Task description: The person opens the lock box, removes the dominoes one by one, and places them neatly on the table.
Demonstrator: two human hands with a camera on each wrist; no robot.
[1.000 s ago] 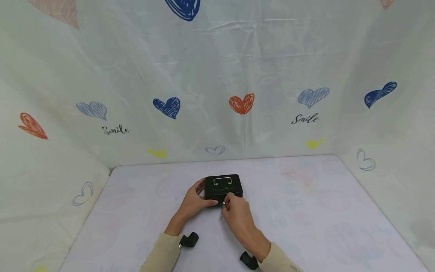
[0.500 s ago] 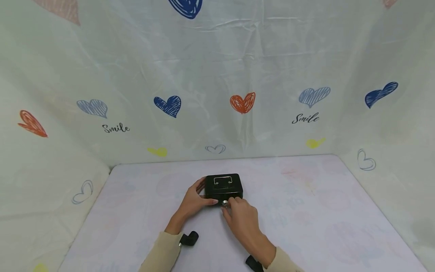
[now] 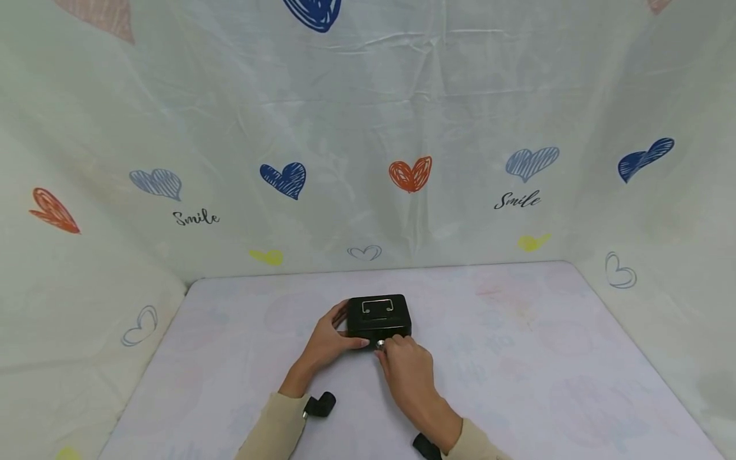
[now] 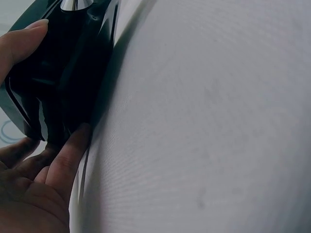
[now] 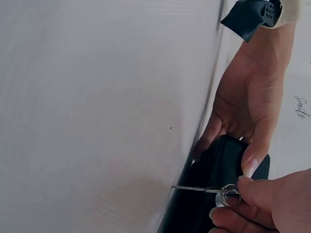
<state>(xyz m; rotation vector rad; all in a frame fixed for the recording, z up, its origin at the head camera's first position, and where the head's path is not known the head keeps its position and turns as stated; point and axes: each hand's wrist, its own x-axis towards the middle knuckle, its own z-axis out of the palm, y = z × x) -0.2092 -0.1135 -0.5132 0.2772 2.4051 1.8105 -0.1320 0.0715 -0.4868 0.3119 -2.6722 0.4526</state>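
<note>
Left hand (image 3: 323, 345), spread wide, grips the box (image 3: 376, 324) by its left side, right hand (image 3: 408, 370) pinches the keys (image 5: 197, 189) at the box's front lock (image 4: 77, 5); turning it seems the step, steady twisting the next need

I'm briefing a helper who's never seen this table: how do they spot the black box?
On the pale table, follow both beige sleeves forward. The black box sits there, its left side in the left hand, its front by the right hand. Unlike the smaller black wrist cameras, it has a thin metal handle on its lid.
</note>
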